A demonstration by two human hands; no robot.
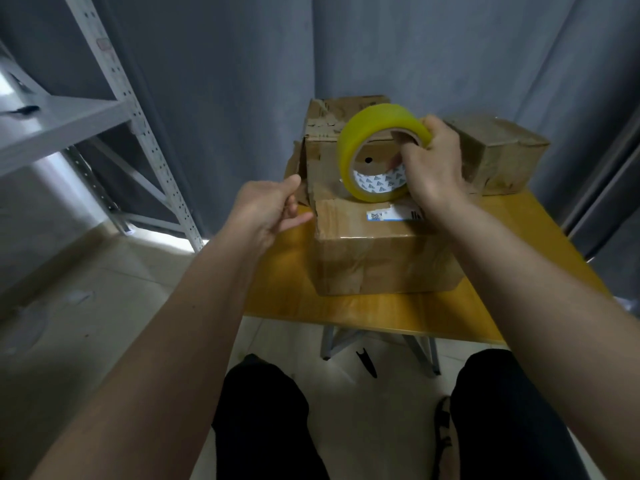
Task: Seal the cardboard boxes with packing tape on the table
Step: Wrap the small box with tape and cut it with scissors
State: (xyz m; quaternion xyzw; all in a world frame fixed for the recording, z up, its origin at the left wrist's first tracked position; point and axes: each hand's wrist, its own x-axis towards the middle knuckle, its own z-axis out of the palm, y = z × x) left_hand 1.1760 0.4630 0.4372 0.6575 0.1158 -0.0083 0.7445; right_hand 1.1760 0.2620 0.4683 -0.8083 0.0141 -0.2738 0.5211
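Head view looks down at a wooden table. On it sits a near cardboard box. The right hand grips a yellow tape roll, held upright over the box top. The left hand is by the box's left edge, fingers loosely curled, holding nothing that I can see.

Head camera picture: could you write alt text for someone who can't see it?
A person's right hand grips a yellow roll of packing tape standing on edge on a cardboard box on a wooden table. The left hand hovers beside the box, holding nothing visible. Two more boxes sit behind.
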